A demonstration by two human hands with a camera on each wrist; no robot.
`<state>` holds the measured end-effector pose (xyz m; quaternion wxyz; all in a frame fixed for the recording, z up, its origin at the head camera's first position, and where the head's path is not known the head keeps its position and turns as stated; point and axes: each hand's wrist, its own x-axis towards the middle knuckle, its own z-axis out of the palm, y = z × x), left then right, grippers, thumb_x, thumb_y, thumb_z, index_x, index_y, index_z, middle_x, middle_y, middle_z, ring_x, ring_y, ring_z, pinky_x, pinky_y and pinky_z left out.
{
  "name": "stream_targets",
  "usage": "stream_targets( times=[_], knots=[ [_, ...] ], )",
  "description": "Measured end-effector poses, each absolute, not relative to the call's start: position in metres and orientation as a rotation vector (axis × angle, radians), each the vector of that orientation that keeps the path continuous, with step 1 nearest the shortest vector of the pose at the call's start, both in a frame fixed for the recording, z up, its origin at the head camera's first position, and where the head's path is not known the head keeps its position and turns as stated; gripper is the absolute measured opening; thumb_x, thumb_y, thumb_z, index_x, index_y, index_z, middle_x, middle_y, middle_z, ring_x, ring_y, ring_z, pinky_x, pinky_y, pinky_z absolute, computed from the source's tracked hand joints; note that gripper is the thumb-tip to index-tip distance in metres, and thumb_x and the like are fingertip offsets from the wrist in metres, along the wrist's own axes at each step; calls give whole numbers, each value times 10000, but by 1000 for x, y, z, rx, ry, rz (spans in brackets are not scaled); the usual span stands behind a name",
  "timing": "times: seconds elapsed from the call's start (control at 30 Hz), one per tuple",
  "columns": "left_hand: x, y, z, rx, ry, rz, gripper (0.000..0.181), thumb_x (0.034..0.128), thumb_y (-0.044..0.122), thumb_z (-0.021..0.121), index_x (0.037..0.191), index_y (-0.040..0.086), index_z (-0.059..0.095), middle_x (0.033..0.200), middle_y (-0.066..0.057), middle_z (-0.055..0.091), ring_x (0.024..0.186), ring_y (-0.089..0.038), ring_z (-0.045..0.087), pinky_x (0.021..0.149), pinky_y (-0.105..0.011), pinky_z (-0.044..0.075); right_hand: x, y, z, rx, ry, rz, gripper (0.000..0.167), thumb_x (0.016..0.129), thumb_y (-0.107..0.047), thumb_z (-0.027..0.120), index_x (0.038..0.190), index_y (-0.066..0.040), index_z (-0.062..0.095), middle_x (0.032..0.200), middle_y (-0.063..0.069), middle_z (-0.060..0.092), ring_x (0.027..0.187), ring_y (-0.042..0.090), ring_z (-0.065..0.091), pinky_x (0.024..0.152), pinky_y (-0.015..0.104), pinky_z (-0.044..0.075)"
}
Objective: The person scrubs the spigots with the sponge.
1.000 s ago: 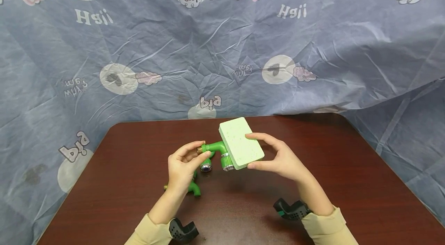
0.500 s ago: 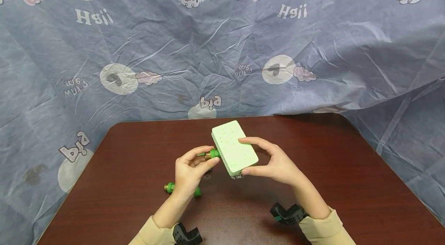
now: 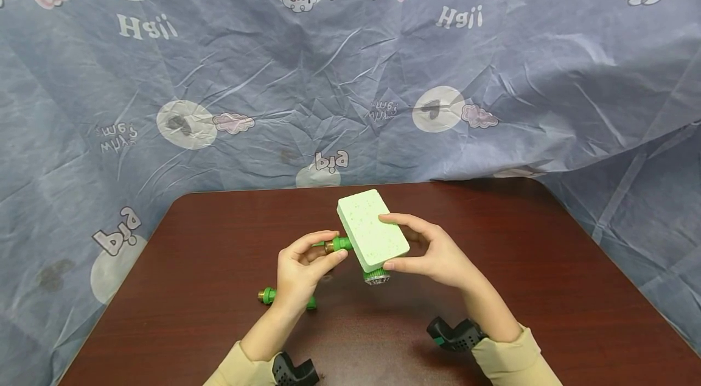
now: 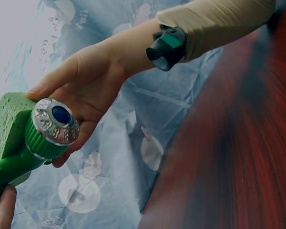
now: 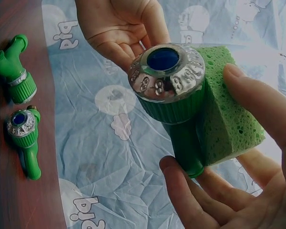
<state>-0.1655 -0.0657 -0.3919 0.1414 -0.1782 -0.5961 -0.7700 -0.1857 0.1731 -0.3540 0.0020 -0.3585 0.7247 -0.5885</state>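
My left hand (image 3: 298,270) pinches the brass threaded end of a green tap (image 5: 170,107), held above the table. The tap's ribbed knob has a silver cap with a blue centre. My right hand (image 3: 440,258) grips a light green sponge (image 3: 373,231) between thumb and fingers, its face against the tap's side. In the head view the sponge covers most of the tap, and only the knob's end shows below it. In the right wrist view a fingertip of the right hand touches the tap's lower end.
Two more green taps lie on the dark red table (image 3: 465,325): one forked tap (image 5: 12,69) and one single-spout tap (image 5: 26,140). My left hand partly hides one in the head view. A patterned grey-blue cloth (image 3: 350,69) hangs behind the table.
The sponge has moved left and slightly down across the tap, then shifted back a little. My left hand has come rightward with the tap. Both grips have stayed the same.
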Motion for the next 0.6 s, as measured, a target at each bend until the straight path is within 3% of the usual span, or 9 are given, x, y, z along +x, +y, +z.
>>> stream_targets(
  times=[0.27, 0.53, 0.6],
  knots=[
    [-168, -68, -393, -562, -1722, -2223, 306, 733, -45, 766, 1019, -82, 664, 1038, -130, 670, 756, -147, 674, 515, -212, 521, -186, 174, -354, -1077, 2327, -1810, 652, 728, 7, 791, 1316, -35, 513, 1254, 163, 550, 1003, 226, 629, 788, 309, 542],
    [-170, -73, -392, -601, -1802, -2304, 398, 736, -97, 735, 1108, -127, 596, 877, -44, 699, 758, -141, 674, 564, -243, 549, -185, 174, -353, -1045, 2297, -1846, 650, 723, 21, 789, 1311, -12, 515, 1250, 188, 547, 1000, 231, 632, 791, 337, 547],
    [-170, -73, -392, -598, -1833, -2282, 388, 736, -110, 727, 1103, -124, 602, 907, -27, 695, 759, -140, 673, 567, -252, 553, -186, 174, -353, -1041, 2289, -1853, 649, 722, 25, 789, 1310, -7, 515, 1244, 193, 549, 993, 234, 634, 789, 342, 548]
  ],
)
